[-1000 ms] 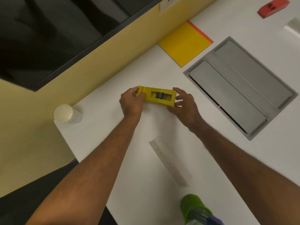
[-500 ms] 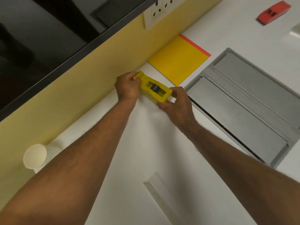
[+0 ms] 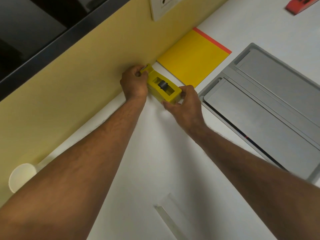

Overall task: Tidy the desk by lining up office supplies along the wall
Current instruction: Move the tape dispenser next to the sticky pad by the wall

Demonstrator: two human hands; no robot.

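Note:
A yellow tape dispenser (image 3: 162, 87) with a dark roller lies on the white desk, its cutter end touching the yellow wall (image 3: 78, 87). My left hand (image 3: 134, 84) grips the cutter end by the wall. My right hand (image 3: 183, 103) pinches the near end. A yellow notepad (image 3: 194, 56) with an orange edge lies flat against the wall just right of the dispenser. A clear ruler (image 3: 168, 217) rests on the desk between my forearms.
A grey cable-hatch cover (image 3: 270, 108) is set into the desk on the right. A red stapler (image 3: 298, 4) sits at the far top right. A white paper cup (image 3: 21, 177) stands by the wall on the left. A wall socket (image 3: 162, 6) sits above the notepad.
Both hands carried the tape dispenser from the open desk up to the wall and turned it so its cutter end meets the wall beside the notepad.

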